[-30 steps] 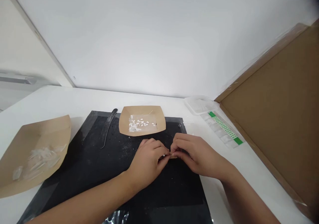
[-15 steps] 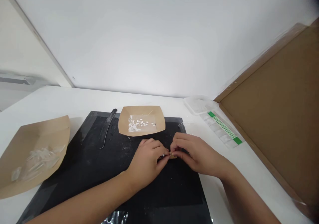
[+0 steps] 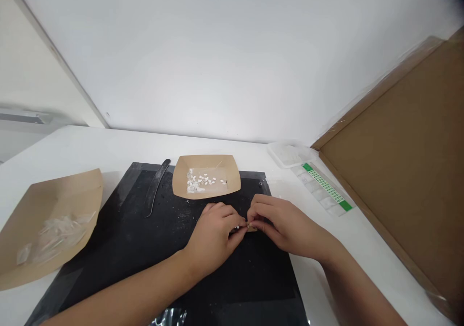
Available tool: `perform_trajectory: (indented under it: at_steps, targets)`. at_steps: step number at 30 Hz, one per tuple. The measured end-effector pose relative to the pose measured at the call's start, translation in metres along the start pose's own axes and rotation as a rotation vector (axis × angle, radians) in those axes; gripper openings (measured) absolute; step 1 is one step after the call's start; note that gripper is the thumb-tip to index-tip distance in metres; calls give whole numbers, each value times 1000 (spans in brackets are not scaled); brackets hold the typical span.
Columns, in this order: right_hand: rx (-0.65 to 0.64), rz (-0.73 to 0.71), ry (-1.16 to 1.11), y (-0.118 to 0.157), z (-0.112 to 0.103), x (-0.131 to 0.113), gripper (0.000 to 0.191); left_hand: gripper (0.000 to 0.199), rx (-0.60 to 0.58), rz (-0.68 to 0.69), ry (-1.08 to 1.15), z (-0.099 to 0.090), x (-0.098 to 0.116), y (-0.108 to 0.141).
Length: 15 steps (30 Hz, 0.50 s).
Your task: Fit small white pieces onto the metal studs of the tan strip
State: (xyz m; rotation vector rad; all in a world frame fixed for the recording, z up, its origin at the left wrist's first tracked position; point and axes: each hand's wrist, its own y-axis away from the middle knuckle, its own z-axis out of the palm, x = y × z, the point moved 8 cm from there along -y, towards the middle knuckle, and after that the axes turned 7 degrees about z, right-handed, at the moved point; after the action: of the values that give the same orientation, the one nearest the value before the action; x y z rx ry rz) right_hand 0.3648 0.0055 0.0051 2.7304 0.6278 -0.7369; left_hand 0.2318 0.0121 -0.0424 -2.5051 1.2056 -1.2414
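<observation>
Over the black mat (image 3: 145, 248), my left hand (image 3: 217, 232) pinches a small tan piece (image 3: 253, 229) between thumb and forefinger. A tiny white bit (image 3: 237, 227) shows in the gap between those fingers. My right hand (image 3: 279, 222) meets it from the right, its thumb and forefinger closed at the same small piece. The fingertips cover most of it, so its kind cannot be made out. Just beyond my hands is a brown paper tray (image 3: 206, 162) with many small white oval pieces (image 3: 203, 178) in it.
A dark curved nail file (image 3: 156, 188) lies on the mat's far left. Another brown paper tray (image 3: 68, 191) at left holds clear plastic pieces (image 3: 60, 236). To the right are a clear packet with a green label (image 3: 328, 187), a whitish plastic tray (image 3: 286, 156) and a cardboard box (image 3: 398, 171).
</observation>
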Motion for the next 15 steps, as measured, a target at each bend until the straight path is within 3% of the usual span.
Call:
perform_trajectory:
  at_steps: [15]
  targets:
    - [4, -16, -15, -1, 0, 1, 12, 8, 5, 8, -5, 1, 0, 1]
